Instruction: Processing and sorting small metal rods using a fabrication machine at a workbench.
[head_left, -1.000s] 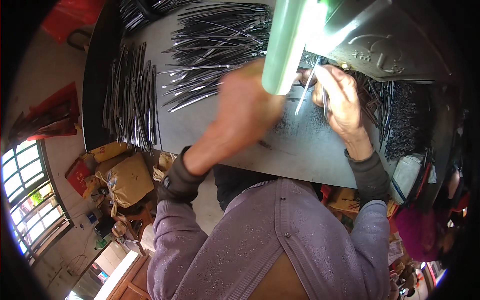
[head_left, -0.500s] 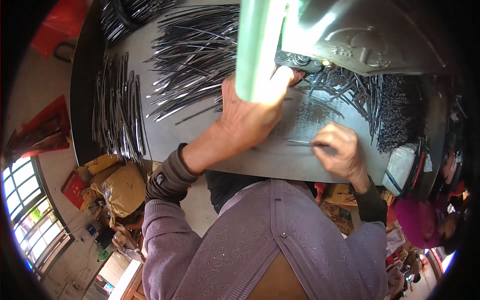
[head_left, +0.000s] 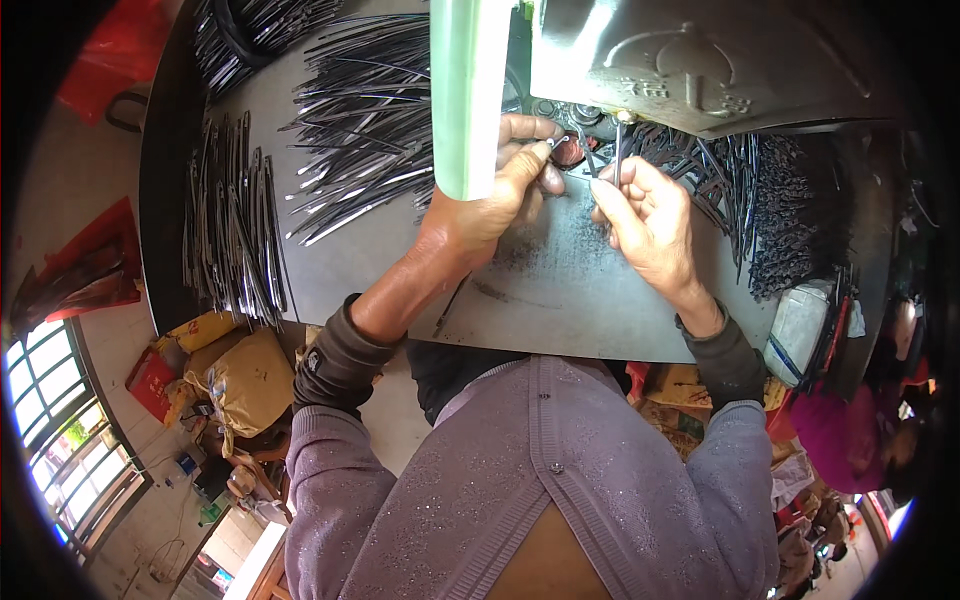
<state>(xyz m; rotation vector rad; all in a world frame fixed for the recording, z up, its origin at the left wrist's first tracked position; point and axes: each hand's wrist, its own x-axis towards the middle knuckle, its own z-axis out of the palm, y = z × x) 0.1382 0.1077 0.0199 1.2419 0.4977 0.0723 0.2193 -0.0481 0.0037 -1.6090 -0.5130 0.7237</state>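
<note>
My left hand point(head_left: 508, 178) is closed in a pinch at the machine's base, partly behind a pale green upright bar. A thin metal strip point(head_left: 561, 141) with a small looped end sticks out between its thumb and finger. Just to the right, my right hand point(head_left: 648, 222) pinches a slim grey metal piece point(head_left: 588, 155) between thumb and fingers, its tip close to the looped end. Whether the two pieces touch, I cannot tell. Bolts and a reddish round part point(head_left: 568, 150) of the machine lie right behind the fingertips.
The machine's dark casing point(head_left: 690, 70) overhangs the metal table point(head_left: 560, 320). Long dark strips point(head_left: 365, 120) lie in heaps at left, with a separate row point(head_left: 235, 220) farther left. Short dark pieces point(head_left: 800, 220) are piled at right, beside a white box point(head_left: 800, 330).
My right hand has moved up and away from the table's near edge to the machine, beside my left hand. My left thumb and fingers now show the looped strip end. The view has shifted slightly.
</note>
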